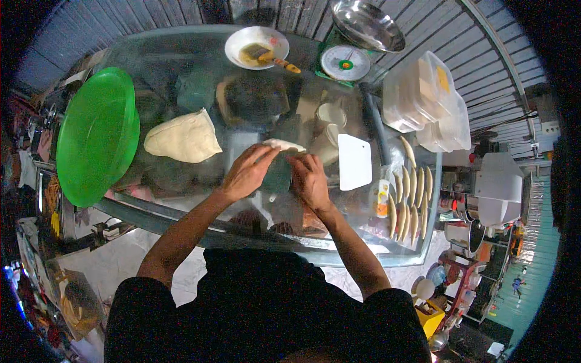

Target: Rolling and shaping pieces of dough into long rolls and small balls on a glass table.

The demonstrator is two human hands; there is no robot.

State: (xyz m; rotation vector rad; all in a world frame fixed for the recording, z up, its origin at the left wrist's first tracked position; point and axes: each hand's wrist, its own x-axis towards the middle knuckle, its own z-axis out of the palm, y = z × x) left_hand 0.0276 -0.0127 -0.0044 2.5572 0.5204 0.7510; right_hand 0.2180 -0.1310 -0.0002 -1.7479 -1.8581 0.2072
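Note:
A small strip of pale dough (284, 144) lies between my hands over the glass tabletop. My left hand (247, 170) grips its left end with the fingers pressed together. At the other end, the curled fingers of my right hand (310, 180) are pinched at the dough's edge; the fingertips are partly hidden. A large folded slab of dough (184, 137) rests to the left. To the right of my right hand lies a white flat dough scraper (354, 162). Several slender, tapered dough pieces (414, 187) are set out in rows at the right end of the table.
A green basin (100, 139) stands tilted at the left. Toward the back are a white bowl (276, 40) with a wooden-handled brush (279, 62) and a dial scale (345, 62) with a metal pan (369, 25). Clear plastic containers (417, 91) occupy the back right corner.

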